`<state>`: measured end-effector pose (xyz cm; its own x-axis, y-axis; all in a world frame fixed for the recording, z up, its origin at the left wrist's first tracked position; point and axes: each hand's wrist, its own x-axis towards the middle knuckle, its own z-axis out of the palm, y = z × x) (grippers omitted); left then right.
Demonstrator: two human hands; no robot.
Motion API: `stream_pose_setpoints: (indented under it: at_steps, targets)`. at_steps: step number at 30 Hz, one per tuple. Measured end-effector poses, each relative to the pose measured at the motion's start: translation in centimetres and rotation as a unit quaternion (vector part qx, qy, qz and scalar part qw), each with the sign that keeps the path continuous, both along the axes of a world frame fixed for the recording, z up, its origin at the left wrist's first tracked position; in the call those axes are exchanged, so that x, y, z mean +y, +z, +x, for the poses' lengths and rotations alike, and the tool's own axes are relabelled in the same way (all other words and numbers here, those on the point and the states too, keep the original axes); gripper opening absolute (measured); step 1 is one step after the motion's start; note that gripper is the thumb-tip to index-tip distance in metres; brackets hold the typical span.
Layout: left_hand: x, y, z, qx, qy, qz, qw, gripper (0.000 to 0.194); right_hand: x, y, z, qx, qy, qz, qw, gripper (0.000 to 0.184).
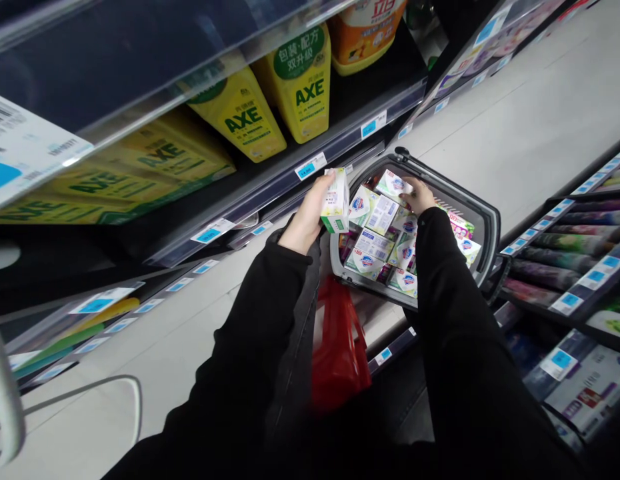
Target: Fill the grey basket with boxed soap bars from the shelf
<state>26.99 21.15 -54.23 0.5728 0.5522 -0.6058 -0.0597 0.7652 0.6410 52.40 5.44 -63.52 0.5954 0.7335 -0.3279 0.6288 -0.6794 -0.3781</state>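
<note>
Outstretched sleeves (460, 320), hands (309, 212) on boxes (337, 205)

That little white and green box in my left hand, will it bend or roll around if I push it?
The box is probably fairly stiff, as its edges look straight. Its flat sides suggest it would slide rather than roll. It's likely easy to lift, since the left hand alone holds it up.

orange bottle (367, 37): top cut off | red bag (339, 353): blurred | basket (473, 212): partly behind sleeve (447, 287)
</note>
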Motion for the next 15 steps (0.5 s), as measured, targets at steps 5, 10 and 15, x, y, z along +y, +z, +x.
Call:
stream_pose_setpoints:
  at_steps: [5, 10, 15]
  targets:
    - [0.1, 0.0, -0.1, -0.007, -0.011, 0.008, 1.000, 0.027, 0.3, 0.8, -0.5, -0.002, -0.007, -0.004, 1.000, 0.057]
    - [0.0, 0.3, 0.1, -0.005, -0.009, 0.006, 1.000, 0.027, 1.7, 0.1, -1.8, -0.022, 0.015, -0.023, 0.999, 0.067]
    - [0.0, 0.4, 0.1, 0.005, -0.011, 0.004, 1.000, 0.025, 1.5, -0.6, -1.1, -0.036, 0.031, -0.034, 0.998, 0.065]
